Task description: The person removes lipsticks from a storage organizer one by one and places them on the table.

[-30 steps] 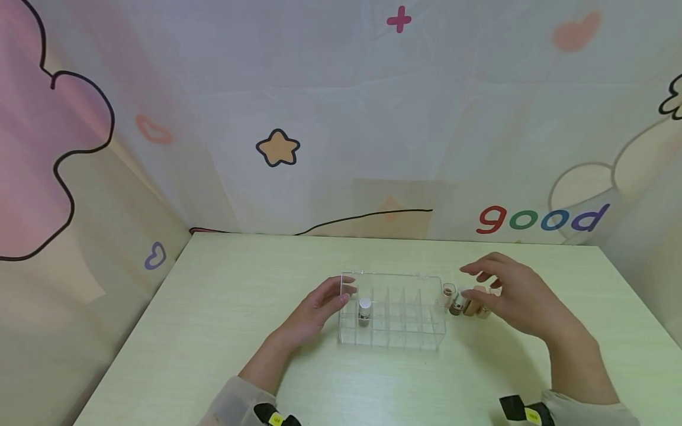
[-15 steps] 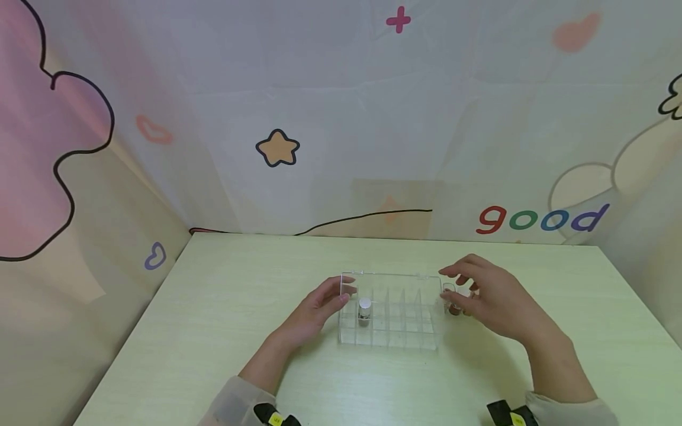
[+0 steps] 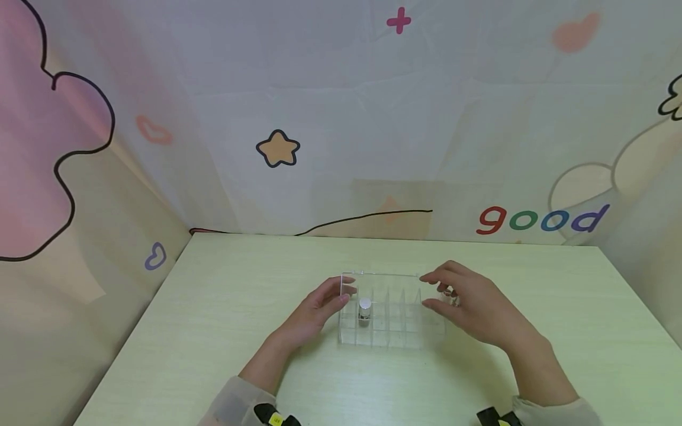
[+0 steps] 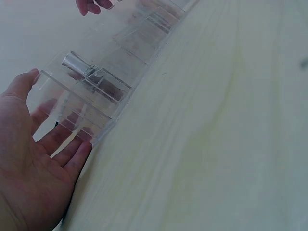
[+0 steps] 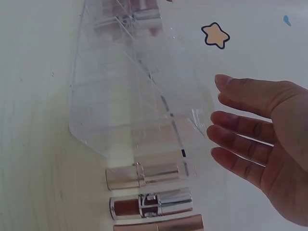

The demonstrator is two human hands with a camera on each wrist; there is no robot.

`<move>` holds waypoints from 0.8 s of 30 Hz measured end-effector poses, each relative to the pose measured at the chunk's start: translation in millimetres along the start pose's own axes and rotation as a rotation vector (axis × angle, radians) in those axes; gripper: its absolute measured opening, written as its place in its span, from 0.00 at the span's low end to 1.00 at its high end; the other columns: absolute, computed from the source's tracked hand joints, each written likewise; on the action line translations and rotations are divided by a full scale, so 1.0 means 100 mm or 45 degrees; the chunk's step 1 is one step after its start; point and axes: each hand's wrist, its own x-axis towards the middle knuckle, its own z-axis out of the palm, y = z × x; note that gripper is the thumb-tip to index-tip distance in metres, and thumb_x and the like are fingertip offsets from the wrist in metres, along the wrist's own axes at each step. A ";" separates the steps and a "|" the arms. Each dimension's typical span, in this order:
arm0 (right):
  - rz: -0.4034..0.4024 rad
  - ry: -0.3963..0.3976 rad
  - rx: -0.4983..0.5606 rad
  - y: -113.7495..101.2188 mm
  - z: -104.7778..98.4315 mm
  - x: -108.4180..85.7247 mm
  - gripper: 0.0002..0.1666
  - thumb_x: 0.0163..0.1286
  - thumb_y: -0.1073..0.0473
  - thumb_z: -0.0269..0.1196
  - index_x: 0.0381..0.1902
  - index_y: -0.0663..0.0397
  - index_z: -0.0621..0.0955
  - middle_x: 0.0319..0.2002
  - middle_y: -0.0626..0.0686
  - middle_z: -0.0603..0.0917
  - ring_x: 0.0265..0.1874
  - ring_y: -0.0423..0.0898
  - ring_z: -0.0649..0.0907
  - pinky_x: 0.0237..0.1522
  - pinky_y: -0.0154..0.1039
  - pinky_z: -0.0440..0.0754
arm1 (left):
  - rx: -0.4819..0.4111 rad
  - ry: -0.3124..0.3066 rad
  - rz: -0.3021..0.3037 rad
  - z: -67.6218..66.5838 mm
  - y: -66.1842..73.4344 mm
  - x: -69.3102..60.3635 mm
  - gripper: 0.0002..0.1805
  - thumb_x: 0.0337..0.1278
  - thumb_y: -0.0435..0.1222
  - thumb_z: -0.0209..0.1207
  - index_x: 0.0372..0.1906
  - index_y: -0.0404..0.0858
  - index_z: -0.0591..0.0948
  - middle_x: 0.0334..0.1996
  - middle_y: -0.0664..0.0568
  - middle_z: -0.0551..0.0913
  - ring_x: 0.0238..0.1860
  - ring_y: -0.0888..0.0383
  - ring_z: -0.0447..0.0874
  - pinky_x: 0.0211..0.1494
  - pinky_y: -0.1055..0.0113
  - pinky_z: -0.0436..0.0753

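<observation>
A clear acrylic lipstick organizer [image 3: 396,340] with rows of compartments stands on the table. In one of its left compartments is a lip gloss tube [image 3: 364,307] with a silver cap. My left hand [image 3: 322,307] grips the organizer's left end, thumb in front and fingers round the side. At the right end hovers my right hand [image 3: 474,305], fingers apart and holding nothing; the right wrist view shows a gap between it and the organizer. Beside that end in that view are a pale gold lipstick [image 5: 144,176], a dark red lip gloss [image 5: 150,204] and a rose-gold tube [image 5: 159,224].
The pale wood table [image 3: 213,331] reaches back to a printed cloth backdrop [image 3: 330,118] with a star and the word "good". In the head view my right hand mostly hides the tubes beside the organizer.
My right hand has moved left, from over the row of tubes to the organizer's right end. My left hand, the organizer and the tube in it have stayed put.
</observation>
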 end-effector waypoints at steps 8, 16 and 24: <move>-0.054 0.009 -0.008 -0.11 0.12 0.04 0.20 0.67 0.53 0.74 0.56 0.44 0.85 0.49 0.40 0.84 0.43 0.39 0.84 0.42 0.38 0.86 | 0.014 0.008 -0.011 0.01 0.00 0.00 0.26 0.79 0.52 0.53 0.74 0.52 0.69 0.68 0.55 0.78 0.72 0.52 0.75 0.78 0.45 0.67; -0.087 0.022 -0.053 -0.17 0.17 0.07 0.21 0.66 0.53 0.74 0.56 0.43 0.85 0.50 0.39 0.84 0.43 0.38 0.84 0.43 0.37 0.86 | 0.001 0.007 -0.001 0.00 -0.01 -0.01 0.26 0.79 0.51 0.53 0.74 0.49 0.69 0.68 0.53 0.78 0.72 0.52 0.76 0.78 0.46 0.68; -0.102 0.002 -0.039 -0.19 0.20 0.07 0.19 0.66 0.53 0.74 0.55 0.45 0.85 0.49 0.41 0.84 0.42 0.42 0.85 0.41 0.35 0.85 | -0.021 0.000 0.018 0.01 -0.01 0.00 0.25 0.80 0.48 0.53 0.74 0.48 0.69 0.69 0.50 0.78 0.72 0.50 0.75 0.78 0.46 0.69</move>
